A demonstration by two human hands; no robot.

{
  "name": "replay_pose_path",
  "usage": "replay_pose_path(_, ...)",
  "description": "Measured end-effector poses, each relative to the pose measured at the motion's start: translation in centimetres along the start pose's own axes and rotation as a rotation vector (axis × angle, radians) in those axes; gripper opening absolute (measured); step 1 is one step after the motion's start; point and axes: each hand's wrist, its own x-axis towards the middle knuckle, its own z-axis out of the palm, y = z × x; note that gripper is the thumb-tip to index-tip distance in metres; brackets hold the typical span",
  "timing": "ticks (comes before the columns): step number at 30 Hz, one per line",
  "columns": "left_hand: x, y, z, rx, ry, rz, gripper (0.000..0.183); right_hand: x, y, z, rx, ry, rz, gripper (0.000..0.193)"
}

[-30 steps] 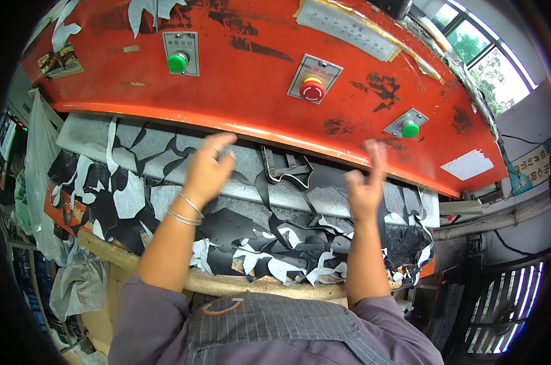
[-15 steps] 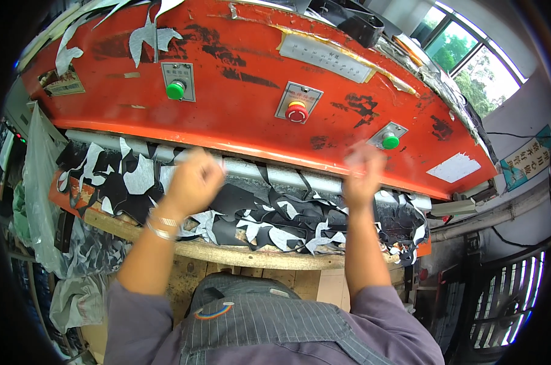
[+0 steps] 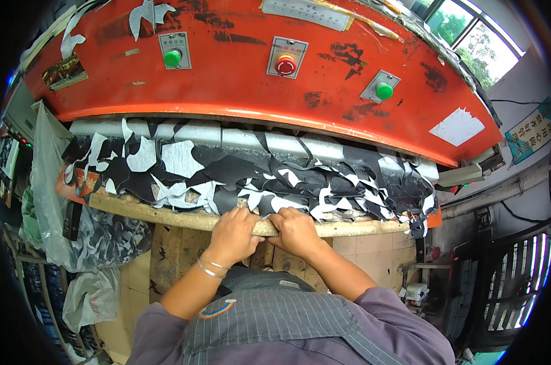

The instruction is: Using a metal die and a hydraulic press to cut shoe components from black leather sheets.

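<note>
Side by side, my left hand point(image 3: 234, 236) and my right hand point(image 3: 295, 231) are closed over the front edge of a long wooden board point(image 3: 160, 215). Their fingers curl on its upper side and the thumbs point toward each other below it. Just beyond my fingers lie several cut scraps of black and white sheet point(image 3: 227, 171), tangled and overlapping across the bed. Some scraps hang over the board's edge. Behind them rises the red press front point(image 3: 239, 79), with a pale bar point(image 3: 196, 132) running beneath its lower edge.
The press front carries a left green button point(image 3: 172, 58), a red stop button point(image 3: 285, 66) and a right green button point(image 3: 384, 91). Clear plastic bags point(image 3: 53, 182) hang at the left, above a white sack point(image 3: 93, 298). A dark slatted frame point(image 3: 512, 286) stands at the right.
Both hands have come down from in front of the press, toward me and inward, onto the board. The press front appears higher in view.
</note>
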Motion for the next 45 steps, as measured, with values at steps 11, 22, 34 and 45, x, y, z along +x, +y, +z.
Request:
replay_pose_path(11,10.3,-4.1,-4.1,-0.699,-0.321,-0.260,0.024,18.1,12.1,-8.0,-0.066,-0.017,0.131,0.071)
replay_pose_path(22,23.6,-7.1,-2.4,-1.318,-0.191,-0.351,0.109,18.4,15.9,-7.0,0.572,0.032,0.052,0.050)
replay_pose_path(34,18.9,-3.0,0.4,-0.472,-0.451,-0.374,0.013,14.5,24.2,-9.5,0.255,-0.012,0.053,0.044)
replay_pose_path(45,23.6,-3.2,-1.7,-0.282,0.030,-0.134,0.055,16.0,27.9,-8.4,0.189,0.114,0.138,0.075)
